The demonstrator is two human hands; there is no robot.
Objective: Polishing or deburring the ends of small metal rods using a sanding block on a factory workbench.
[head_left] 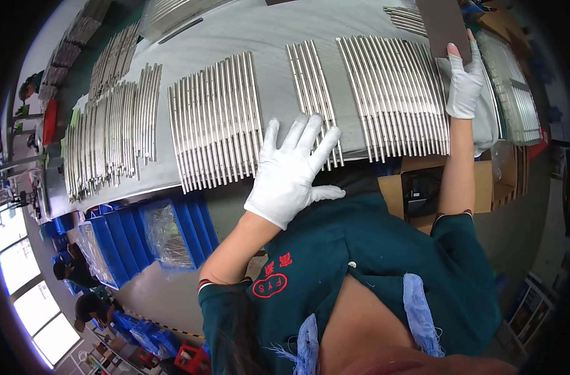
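My left hand [287, 174], in a white glove, lies with fingers spread at the table's near edge. Its fingertips are over the lower part of a small group of shiny metal rods [307, 72]; whether they press on them I cannot tell. At the far right my right hand [465, 90], gloved with bare thumb and fingertip showing, grips a flat dark brown board [444, 28] by its lower edge. Beside that hand lies a wide row of metal rods [397, 94]. Another wide row of rods [216, 122] lies left of my left hand.
More rods [113, 131] lie in an uneven row at the table's left. Plastic-wrapped rods [513, 87] stand at the right end. Below the table edge are blue crates [125, 240] and an open cardboard box [394, 200]. Other people [78, 265] are in the left background.
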